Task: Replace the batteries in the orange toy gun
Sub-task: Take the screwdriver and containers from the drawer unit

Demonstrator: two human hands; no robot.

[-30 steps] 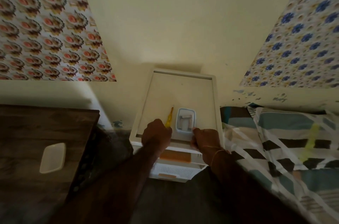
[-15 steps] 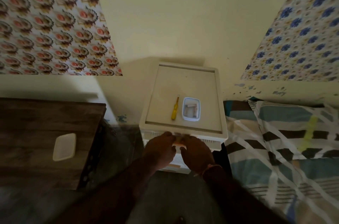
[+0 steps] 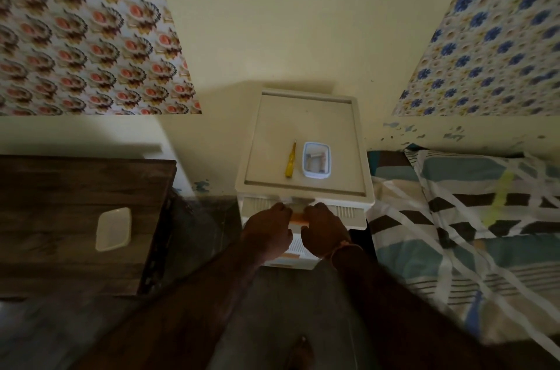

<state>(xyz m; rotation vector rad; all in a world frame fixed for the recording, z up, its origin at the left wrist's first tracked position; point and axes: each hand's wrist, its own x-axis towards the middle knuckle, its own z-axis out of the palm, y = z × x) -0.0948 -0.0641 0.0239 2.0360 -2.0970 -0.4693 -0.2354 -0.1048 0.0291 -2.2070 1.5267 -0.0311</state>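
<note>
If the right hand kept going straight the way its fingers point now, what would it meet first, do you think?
The right hand points at the front of the white drawer unit, beside the orange handle. Its fingertips look to be already at that front, so it would likely meet the drawer front at once, though depth is unclear.

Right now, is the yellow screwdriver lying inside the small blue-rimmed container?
No, the yellow screwdriver lies on the cabinet top, just left of the blue-rimmed container.

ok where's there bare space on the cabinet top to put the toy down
The cabinet top is bare across its back half, behind the screwdriver and the small box. A narrower strip lies left of the screwdriver. The front middle is crowded by those two, with both hands just below.
</note>
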